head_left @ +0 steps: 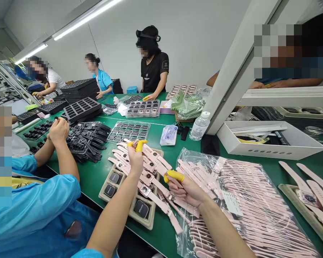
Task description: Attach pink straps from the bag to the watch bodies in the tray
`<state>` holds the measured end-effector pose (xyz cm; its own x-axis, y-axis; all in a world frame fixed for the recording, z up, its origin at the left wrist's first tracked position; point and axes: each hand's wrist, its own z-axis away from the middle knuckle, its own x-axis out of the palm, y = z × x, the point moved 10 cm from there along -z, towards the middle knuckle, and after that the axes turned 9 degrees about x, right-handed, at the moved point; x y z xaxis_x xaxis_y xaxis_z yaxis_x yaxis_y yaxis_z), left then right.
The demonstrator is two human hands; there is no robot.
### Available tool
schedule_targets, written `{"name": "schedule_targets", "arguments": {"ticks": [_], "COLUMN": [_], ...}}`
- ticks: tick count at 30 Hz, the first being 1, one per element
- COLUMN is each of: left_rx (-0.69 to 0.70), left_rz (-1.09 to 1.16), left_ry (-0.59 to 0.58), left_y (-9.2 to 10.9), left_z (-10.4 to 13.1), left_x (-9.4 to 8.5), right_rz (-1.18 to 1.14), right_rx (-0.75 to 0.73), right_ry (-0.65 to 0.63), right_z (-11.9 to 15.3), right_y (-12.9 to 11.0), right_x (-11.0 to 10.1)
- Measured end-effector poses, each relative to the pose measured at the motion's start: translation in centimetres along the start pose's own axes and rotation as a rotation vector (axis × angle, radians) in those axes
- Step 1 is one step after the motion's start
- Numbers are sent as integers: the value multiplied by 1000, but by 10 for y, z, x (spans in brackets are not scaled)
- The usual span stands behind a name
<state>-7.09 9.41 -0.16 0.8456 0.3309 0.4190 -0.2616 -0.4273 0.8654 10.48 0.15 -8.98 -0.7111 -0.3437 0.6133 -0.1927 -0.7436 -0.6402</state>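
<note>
Yellow finger cots cover fingertips on both of my hands. My left hand (136,157) is closed in a pinch above the watches, with a small pinkish piece between its fingertips, mostly hidden. My right hand (184,186) grips a pale pink watch strap (177,180), its thumb and forefinger pressed together and the other fingers curled. Below them, several pink-strapped watches (145,190) lie across a beige tray (150,224). Dark square watch faces or covers (141,208) sit in that tray's pockets. Beside my right forearm, a clear plastic bag (190,154) holds many pink straps (247,193).
A co-worker in a blue sleeve (51,193) sits close on my left, near a pile of black straps (88,139). A water bottle (200,126), a white box (271,152) and a slanted post (231,71) stand to the right. Clear trays (129,130) lie ahead.
</note>
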Motion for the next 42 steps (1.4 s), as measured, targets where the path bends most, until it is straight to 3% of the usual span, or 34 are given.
{"name": "schedule_targets", "arguments": {"ticks": [2,4,6,8,10,13,17,23,33,42], "left_rx": [-51,-163,-264,-283,-215,-2,240,302,304,241], "left_rz": [-32,-91,-164,-231,-318,-521,-675,-707,-664,-640], "left_ry": [33,-40,-201,-407,-623,-922,-1138,-1221,-1146,-1222], "left_y": [-6,-22,-40,-51,-52,-43,-28,-22,-17,-18], "left_z": [-4,-1,11,28,46,68,85,91,89,96], "left_x": [-7,-3,12,32,51,71,84,87,88,92], "right_rz": [-41,-68,-72,-77,-87,-67,-20,-2,-80,-50], "right_rx": [-89,-202,-282,-321,-345,-358,-326,-284,-299,-336], "right_ry": [93,192,259,287,295,294,286,239,243,239], "right_z": [3,8,12,14,14,14,14,15,13,11], "right_y": [-10,-22,-30,-33,-35,-36,-34,-33,-32,-33], "right_x": [-7,-14,-17,-17,-16,-13,-11,-6,-13,-21]}}
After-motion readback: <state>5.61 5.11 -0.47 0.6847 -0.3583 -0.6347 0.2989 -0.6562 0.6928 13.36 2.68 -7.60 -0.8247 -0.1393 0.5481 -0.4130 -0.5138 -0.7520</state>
